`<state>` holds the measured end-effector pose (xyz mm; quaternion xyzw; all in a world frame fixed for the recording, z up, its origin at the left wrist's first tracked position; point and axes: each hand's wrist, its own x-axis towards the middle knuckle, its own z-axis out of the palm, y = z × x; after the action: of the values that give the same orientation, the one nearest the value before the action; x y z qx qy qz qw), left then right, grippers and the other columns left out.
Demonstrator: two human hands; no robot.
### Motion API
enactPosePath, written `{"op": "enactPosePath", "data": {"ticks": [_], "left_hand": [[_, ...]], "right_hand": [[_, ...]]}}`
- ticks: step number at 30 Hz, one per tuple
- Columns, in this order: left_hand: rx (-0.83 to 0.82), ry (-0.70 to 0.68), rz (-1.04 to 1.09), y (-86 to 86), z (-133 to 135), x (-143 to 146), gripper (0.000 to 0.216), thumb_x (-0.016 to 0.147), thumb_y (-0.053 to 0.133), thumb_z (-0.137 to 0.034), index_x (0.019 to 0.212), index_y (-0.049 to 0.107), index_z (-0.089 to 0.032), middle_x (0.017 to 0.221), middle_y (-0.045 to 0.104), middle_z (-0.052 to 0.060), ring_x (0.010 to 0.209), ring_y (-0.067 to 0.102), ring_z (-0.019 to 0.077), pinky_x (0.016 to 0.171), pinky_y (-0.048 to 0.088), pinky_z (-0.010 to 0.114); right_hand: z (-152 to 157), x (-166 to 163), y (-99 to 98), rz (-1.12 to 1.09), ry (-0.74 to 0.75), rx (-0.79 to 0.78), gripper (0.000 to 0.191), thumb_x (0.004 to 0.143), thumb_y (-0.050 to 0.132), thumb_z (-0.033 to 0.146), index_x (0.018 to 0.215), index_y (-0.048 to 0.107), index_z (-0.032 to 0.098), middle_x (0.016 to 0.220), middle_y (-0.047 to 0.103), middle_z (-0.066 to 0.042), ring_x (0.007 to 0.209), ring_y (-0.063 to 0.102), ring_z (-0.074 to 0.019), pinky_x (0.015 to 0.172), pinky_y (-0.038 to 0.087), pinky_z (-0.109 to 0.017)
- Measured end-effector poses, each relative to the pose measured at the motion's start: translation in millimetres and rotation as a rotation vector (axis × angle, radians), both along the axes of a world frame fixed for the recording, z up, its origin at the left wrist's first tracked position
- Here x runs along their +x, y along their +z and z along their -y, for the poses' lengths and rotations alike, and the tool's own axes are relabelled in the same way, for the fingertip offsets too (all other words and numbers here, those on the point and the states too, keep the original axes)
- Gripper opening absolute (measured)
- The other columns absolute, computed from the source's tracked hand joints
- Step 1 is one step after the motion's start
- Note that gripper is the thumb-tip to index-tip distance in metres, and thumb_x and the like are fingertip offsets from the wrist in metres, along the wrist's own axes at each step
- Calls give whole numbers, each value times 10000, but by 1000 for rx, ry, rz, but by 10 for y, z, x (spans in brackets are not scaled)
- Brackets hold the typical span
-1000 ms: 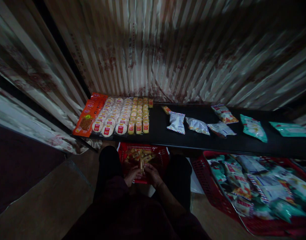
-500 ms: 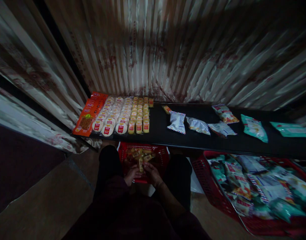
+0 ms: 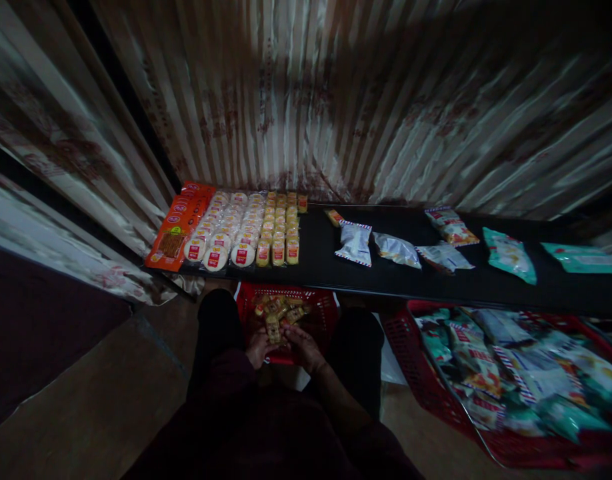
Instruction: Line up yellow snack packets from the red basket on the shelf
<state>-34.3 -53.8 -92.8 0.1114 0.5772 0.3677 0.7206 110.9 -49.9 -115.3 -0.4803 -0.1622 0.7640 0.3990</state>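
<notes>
Between my knees, a red basket [image 3: 326, 313] holds several small wrapped snacks [image 3: 296, 313] in yellow-brown packs. At its near side, my left hand [image 3: 259, 348] is closed around the lower end of a small upright snack pack [image 3: 273, 328]. My right hand [image 3: 306, 348] is beside it, thumb and fingers pinched at a second small pack with an orange patch, mostly hidden by the fingers. Ahead on the black shelf [image 3: 316, 267], similar yellow packs [image 3: 278, 252] lie in rows. Left of them are rows of round white wrapped crackers [image 3: 243, 255].
An orange snack bag [image 3: 179, 227] lies at the shelf's left end. Striped white bags [image 3: 355, 243] and green bags [image 3: 509, 255] are spread along the right. A larger red basket [image 3: 411, 360] full of bagged snacks stands at my right. A pleated curtain [image 3: 306, 100] hangs behind the shelf.
The small pack in my left hand has shifted slightly left and turned. My right fingers have come away from it to the right. Things on the shelf stay put.
</notes>
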Motion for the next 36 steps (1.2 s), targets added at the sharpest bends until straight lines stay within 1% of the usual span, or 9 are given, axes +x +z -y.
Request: {"op": "enactPosePath", "data": {"ticks": [3, 7, 10, 14, 19, 22, 25, 29, 36], "left_hand": [[13, -2, 16, 4, 9, -8, 246, 756, 424, -71, 908, 605, -144, 926, 708, 79, 842, 672, 162, 807, 495, 301], [8, -15, 22, -3, 17, -15, 189, 741, 495, -93, 886, 604, -146, 896, 711, 82, 930, 666, 203, 856, 487, 340], [10, -23, 25, 3, 9, -12, 213, 732, 516, -94, 920, 607, -137, 874, 708, 83, 951, 661, 217, 879, 482, 352], [-2, -33, 33, 28, 0, -10, 271, 736, 511, -83, 979, 618, -140, 930, 704, 87, 949, 660, 202, 889, 483, 335], [2, -51, 37, 35, 8, -19, 318, 795, 484, -126, 1087, 602, -165, 1020, 688, 80, 902, 658, 164, 900, 479, 336], [0, -80, 28, 33, 9, -18, 336, 799, 553, -199, 1133, 576, -180, 1028, 681, 75, 883, 650, 151, 905, 472, 327], [0, -80, 10, 31, 12, -14, 443, 753, 640, -237, 1180, 528, -188, 1007, 673, 72, 875, 640, 152, 901, 466, 328], [40, -77, 3, 16, 28, -22, 479, 702, 695, -255, 1143, 522, -187, 968, 653, 62, 869, 630, 157, 895, 454, 344], [87, -80, 31, -8, 46, -59, 424, 684, 706, -256, 1076, 559, -191, 915, 632, 40, 865, 613, 153, 872, 445, 328]], "right_hand": [[2, 1, -2, -24, 28, 5, 409, 463, 870, 349, 826, 735, 218, 815, 735, -7, 688, 618, -132, 678, 460, -266], [4, -4, 4, -26, 80, 21, 404, 488, 860, 368, 840, 743, 209, 735, 723, 4, 583, 571, -99, 621, 443, -247], [3, -12, -2, -28, 76, 30, 417, 491, 858, 372, 861, 738, 220, 745, 725, 4, 619, 596, -123, 643, 456, -266], [1, -21, -35, -32, 32, 0, 440, 457, 869, 364, 848, 722, 227, 796, 734, -10, 712, 646, -177, 719, 484, -329], [9, -12, -83, 61, 33, 40, 488, 481, 844, 435, 894, 695, 221, 858, 731, -32, 817, 664, -228, 757, 491, -374], [20, -10, -90, 100, 49, 35, 513, 469, 846, 444, 906, 690, 225, 842, 724, -18, 796, 661, -213, 748, 494, -354], [35, -12, -79, 107, 46, 35, 515, 461, 854, 428, 904, 687, 224, 811, 713, 1, 727, 649, -176, 722, 495, -321], [54, -15, -46, 116, 49, 45, 485, 485, 848, 428, 890, 679, 222, 799, 697, 14, 681, 632, -145, 693, 494, -290], [65, -14, 0, 135, 73, 84, 480, 522, 829, 430, 919, 665, 217, 814, 697, 3, 738, 649, -171, 742, 501, -307]]}}
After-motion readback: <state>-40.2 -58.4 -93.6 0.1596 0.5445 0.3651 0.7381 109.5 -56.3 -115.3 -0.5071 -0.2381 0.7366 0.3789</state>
